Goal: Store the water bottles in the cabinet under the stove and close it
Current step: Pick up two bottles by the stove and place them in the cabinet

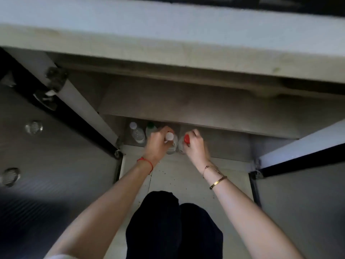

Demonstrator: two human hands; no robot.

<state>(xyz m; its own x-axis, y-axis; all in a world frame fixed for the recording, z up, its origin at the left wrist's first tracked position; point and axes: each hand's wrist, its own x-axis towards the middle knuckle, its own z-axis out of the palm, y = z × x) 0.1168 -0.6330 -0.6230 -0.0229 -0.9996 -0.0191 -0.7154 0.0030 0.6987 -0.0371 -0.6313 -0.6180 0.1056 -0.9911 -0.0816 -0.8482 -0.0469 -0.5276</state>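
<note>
While both doors stand open, we lower the white-capped bottle (170, 142), its neck pinched by left hand (157, 143) fingers, beside stored bottles (138, 133) on the cabinet floor (224, 144); right hand (195, 144) fingers pinch the red-capped bottle (183, 143); keep both upright.

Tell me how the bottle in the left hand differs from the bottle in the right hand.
The left hand grips a white-capped bottle; the right hand grips a red-capped bottle. The white-capped bottle stands nearer the two bottles already at the cabinet's left side; the red-capped one is on the open side. Both look clear, upright, and are held near the neck at the cabinet's front edge.
</note>
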